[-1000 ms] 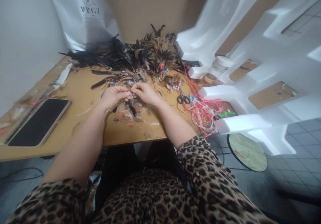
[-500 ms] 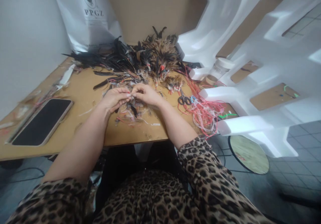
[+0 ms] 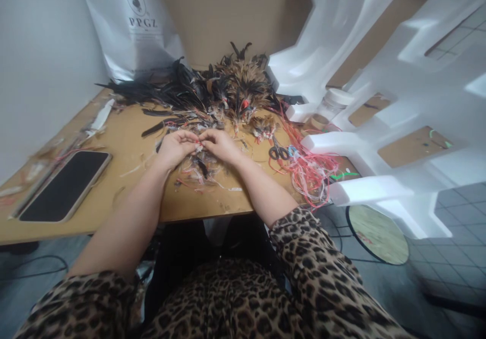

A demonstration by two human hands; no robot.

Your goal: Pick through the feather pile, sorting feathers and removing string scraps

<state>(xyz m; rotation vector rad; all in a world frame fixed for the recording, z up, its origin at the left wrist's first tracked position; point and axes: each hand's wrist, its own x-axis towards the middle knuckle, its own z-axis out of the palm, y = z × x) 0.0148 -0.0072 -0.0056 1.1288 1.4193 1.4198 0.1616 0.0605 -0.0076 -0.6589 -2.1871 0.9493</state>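
My left hand [image 3: 175,149] and my right hand [image 3: 220,145] meet tip to tip over the near middle of the table. Both are closed in a pinch on something small, whitish and reddish, too tiny to name. Loose feather scraps and bits of string [image 3: 197,174] lie beneath and around the fingers. Just beyond the hands is a heap of long black feathers [image 3: 155,93], with a bushy brown feather bunch [image 3: 248,83] to its right. A small feather bundle [image 3: 262,128] with pale, reddish ends rests nearer my right hand.
Black-handled scissors [image 3: 279,152] and tangled pink string [image 3: 313,174] lie on the right, beside white foam packing [image 3: 364,188] and a clear jar [image 3: 334,106]. A phone [image 3: 66,187] is at left. A white bag [image 3: 132,45] stands behind; a round seat [image 3: 377,235] is below right.
Both hands stay together in nearly the same spot, with the fingertips slightly shifted and the left wrist a little turned. The feathers and scissors have not moved.
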